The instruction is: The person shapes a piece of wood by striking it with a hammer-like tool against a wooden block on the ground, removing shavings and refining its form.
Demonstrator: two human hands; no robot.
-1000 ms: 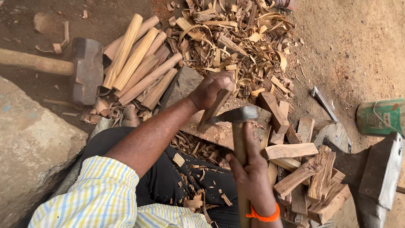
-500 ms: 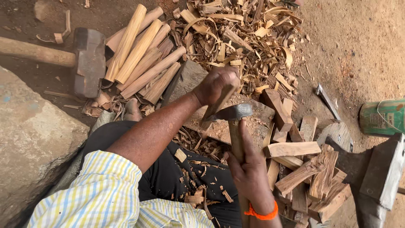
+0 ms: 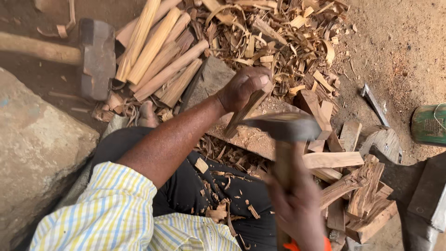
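Hatchet [image 3: 283, 128] swung down blurred, left hand [image 3: 241, 88] steadies stick [image 3: 246, 111]

Bare dirt floor [image 3: 399, 51], grey boulder [image 3: 32, 153]

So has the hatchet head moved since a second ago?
Yes. The hatchet head now sits further right of the wooden stick in the left hand, blurred in the right hand.
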